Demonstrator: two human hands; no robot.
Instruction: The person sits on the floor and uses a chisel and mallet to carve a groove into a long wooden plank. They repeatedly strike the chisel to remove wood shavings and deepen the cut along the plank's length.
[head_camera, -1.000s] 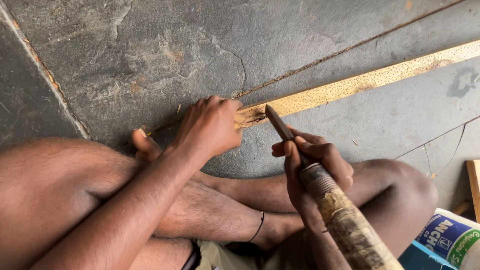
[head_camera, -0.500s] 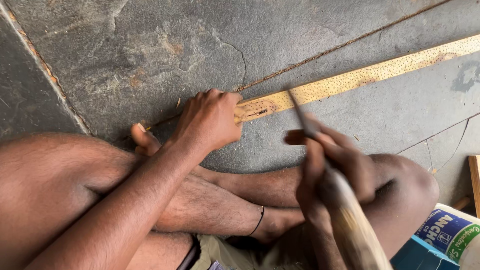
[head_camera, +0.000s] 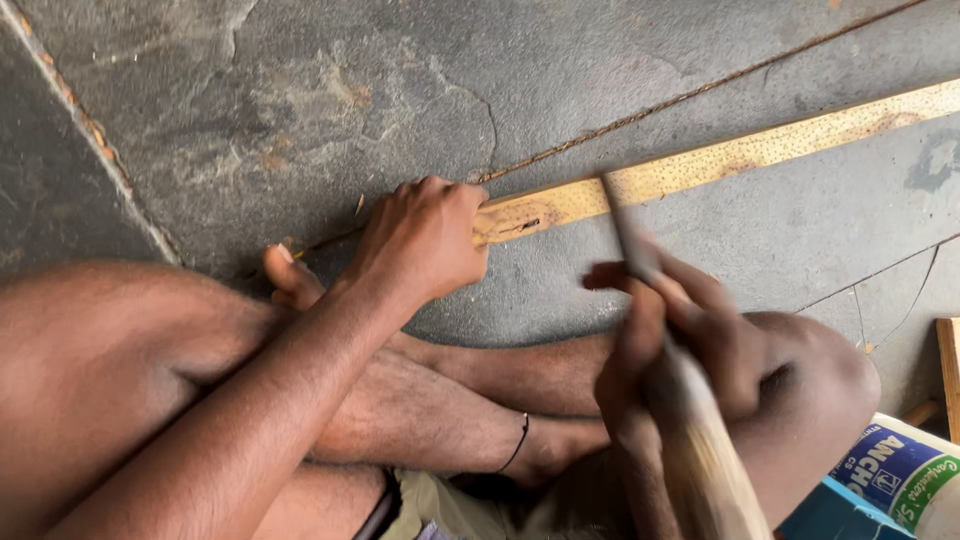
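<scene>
A long yellowish bamboo strip (head_camera: 720, 160) lies on the grey stone floor, running from the middle up to the right edge. My left hand (head_camera: 425, 240) is closed over its near end and presses it to the floor. My right hand (head_camera: 680, 340), blurred by motion, grips a blade tool with a thick pale wooden handle (head_camera: 705, 470). The dark narrow blade (head_camera: 625, 225) points up toward the strip, its tip just right of my left hand. Whether the tip touches the strip is unclear. My crossed bare legs lie under both arms.
A blue, white and green labelled container (head_camera: 895, 480) stands at the bottom right corner. A piece of pale wood (head_camera: 948, 375) shows at the right edge. The stone floor (head_camera: 300, 90) has cracks and a joint line running along the left.
My right hand has swung the blade tool to the right and up toward the strip, and is now blurred. My left hand has stayed on the strip's end.
</scene>
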